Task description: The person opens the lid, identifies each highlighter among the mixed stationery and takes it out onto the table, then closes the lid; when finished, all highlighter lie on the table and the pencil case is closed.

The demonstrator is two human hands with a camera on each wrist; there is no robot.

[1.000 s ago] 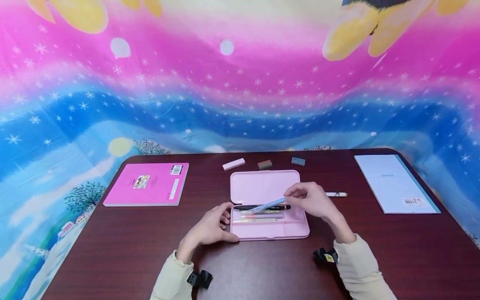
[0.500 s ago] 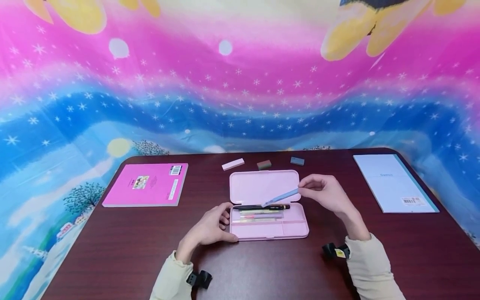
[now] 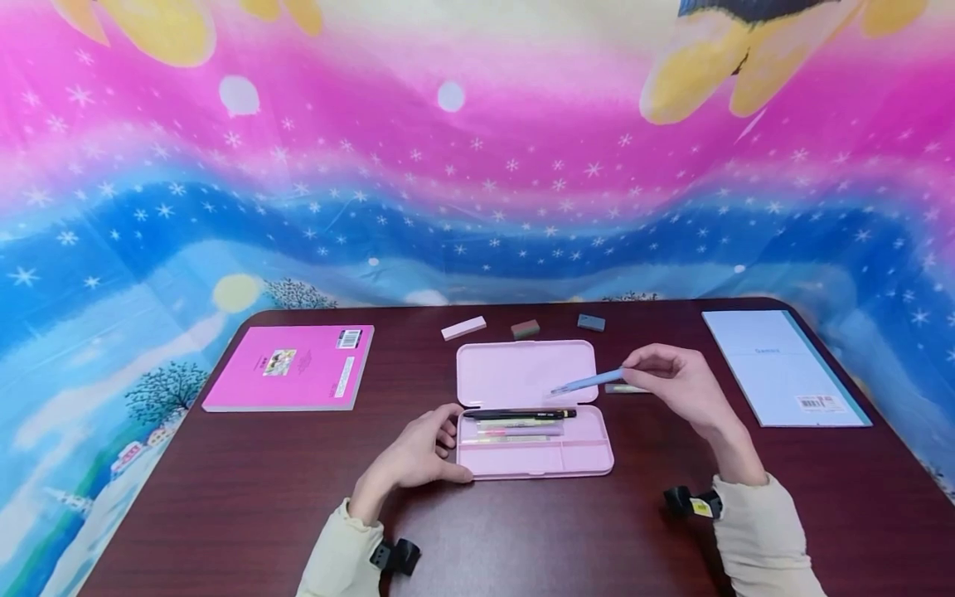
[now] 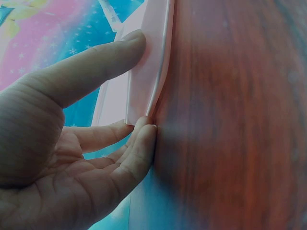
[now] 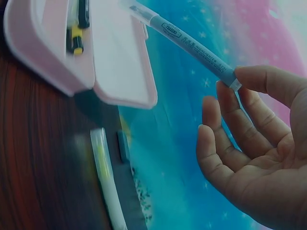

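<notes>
A pink pencil case (image 3: 515, 458) lies with its lid (image 3: 492, 369) folded back, a black pen (image 3: 515, 414) and several slim pens in its long compartment. My left hand (image 3: 414, 452) holds its left end, thumb against the near wall and fingers at the side, as the left wrist view confirms. Above the lid's right part, my right hand (image 3: 682, 385) pinches a light blue highlighter (image 5: 192, 45) by one end between thumb and fingers. The highlighter slants, its clear-capped end pointing left and slightly down. Under that hand lies a white pen with a yellow-tinted clear cap (image 5: 104, 172), partly hidden in the head view.
Behind the case lie three small blocks: a pink one (image 3: 463, 327), a reddish-green one (image 3: 525, 329) and a grey-blue one (image 3: 591, 322). A pink book (image 3: 246, 373) is at the left, a pale blue notebook (image 3: 768, 373) at the right. Patterned cloth (image 3: 477, 240) hangs behind the table.
My right hand has carried the blue highlighter from over the case's compartment to the right, away from the pens. My left hand and the case have stayed put.
</notes>
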